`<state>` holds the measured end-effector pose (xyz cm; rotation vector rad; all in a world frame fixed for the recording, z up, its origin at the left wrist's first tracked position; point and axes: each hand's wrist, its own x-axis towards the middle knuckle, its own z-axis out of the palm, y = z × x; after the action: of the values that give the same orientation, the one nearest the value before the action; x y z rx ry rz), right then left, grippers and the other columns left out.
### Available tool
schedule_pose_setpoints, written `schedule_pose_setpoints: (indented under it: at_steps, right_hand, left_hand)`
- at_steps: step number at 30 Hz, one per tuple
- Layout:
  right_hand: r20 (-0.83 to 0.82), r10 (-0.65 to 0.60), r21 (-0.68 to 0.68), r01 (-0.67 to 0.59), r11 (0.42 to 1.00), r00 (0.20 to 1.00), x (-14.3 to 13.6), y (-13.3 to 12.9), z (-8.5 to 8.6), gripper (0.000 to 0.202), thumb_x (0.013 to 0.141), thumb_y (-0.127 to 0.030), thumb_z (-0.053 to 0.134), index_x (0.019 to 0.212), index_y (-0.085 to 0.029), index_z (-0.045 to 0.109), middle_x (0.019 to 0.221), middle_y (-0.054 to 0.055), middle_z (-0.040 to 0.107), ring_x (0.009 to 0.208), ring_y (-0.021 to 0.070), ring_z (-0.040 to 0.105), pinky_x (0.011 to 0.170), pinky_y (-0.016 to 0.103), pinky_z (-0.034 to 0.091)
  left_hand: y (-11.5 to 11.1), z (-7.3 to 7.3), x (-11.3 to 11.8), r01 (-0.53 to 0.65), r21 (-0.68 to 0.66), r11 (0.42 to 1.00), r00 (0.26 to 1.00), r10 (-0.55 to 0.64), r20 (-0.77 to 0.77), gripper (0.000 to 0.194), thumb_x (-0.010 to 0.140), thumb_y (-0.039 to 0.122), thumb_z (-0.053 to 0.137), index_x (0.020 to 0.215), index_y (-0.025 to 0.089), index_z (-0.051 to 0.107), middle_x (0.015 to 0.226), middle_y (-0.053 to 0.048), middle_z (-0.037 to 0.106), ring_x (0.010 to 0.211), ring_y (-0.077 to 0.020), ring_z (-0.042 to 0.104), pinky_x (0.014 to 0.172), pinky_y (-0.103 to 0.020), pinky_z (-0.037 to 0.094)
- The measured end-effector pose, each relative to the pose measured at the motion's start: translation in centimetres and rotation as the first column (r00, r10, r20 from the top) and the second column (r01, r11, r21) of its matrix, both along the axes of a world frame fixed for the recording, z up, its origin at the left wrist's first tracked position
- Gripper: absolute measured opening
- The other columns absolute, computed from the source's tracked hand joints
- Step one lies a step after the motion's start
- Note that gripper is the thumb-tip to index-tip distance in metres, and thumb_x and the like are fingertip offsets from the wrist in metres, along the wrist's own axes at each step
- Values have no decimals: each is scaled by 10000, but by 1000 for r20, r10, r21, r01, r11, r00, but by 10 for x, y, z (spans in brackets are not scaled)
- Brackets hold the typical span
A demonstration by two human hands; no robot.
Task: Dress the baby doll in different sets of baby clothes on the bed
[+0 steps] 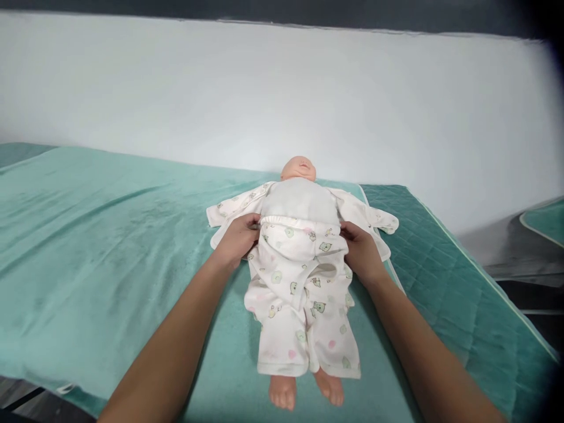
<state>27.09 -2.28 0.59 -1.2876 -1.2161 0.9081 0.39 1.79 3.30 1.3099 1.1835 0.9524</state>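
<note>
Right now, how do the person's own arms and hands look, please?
The left arm and right arm are bare as far as they show, with no sleeve in view. The left hand and right hand wear no gloves. No watch or bracelet shows; part of each hand is hidden, so I cannot rule out rings.

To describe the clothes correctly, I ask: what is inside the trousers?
The doll is partly inside the trousers: its torso shows above the waistband, its feet below the cuffs. Its hips and legs are covered, so anything worn beneath cannot be seen.
</note>
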Motion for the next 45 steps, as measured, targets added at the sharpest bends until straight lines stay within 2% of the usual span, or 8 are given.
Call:
schedule_pose_setpoints:
  at_steps: [5,9,13,19,23,29,36,45]
  right_hand:
    - [145,-312,216,278,936,939,5,-6,10,151,830,-340,655,922,-229,700,856,19,683,807,187,622,735,322,495]
    - [285,-161,421,27,907,945,-1,-16,25,93,861,-320,663,925,-253,672,942,21,621,872,183,580,781,333,483]
    - [499,-52,406,-181,896,865,-7,-18,35,168,859,-320,692,1020,-278,665,1036,58,583,1027,243,555,923,418,457]
    - [727,12,340,-375,863,687,-5,-11,47,93,860,-288,687,942,-280,643,1190,58,606,1152,290,492,1007,486,386]
    - [712,74,332,-427,841,698,-6,-1,53,74,888,-292,651,879,-258,587,1205,46,631,1142,268,520,989,440,396]
    - [639,70,129,-197,972,766,-18,39,71,101,889,-358,608,867,-277,552,726,-19,629,692,196,555,644,322,384]
    - [21,290,-51,-288,956,957,-21,59,57,271,810,-489,683,922,-263,585,701,-31,612,539,129,481,510,261,340]
    - [-167,191,48,-186,981,967,0,46,66,346,730,-470,770,884,-278,527,590,-61,522,480,124,439,482,264,331]
  left_hand:
    - [-4,8,0,-231,244,942,969,246,-34,188,769,217,623,954,225,656,858,-2,657,694,-137,591,639,-267,470]
    - [-9,15,5,-68,621,781,968,203,-149,132,874,300,609,958,246,694,1048,-27,640,993,-182,597,913,-335,473]
    - [-11,20,10,200,733,650,925,121,-360,190,900,322,610,1053,258,702,1164,-54,612,1189,-222,504,1079,-396,370]
    - [-5,33,13,402,596,695,870,-86,-486,198,850,391,670,974,237,664,1208,-62,579,1165,-227,517,1013,-349,398]
    - [2,46,18,483,547,684,805,-101,-584,245,803,406,704,804,211,557,1055,-41,601,986,-213,554,836,-316,416]
    - [38,54,26,330,474,817,815,7,-579,237,910,406,524,795,231,412,666,34,491,612,-161,431,617,-297,285]
    - [56,33,23,160,225,961,986,-145,-81,293,855,481,605,830,219,475,688,42,439,602,-117,388,567,-245,287]
    - [53,33,13,202,204,958,979,-197,-41,246,834,434,642,858,191,607,766,17,548,666,-116,455,623,-241,358]
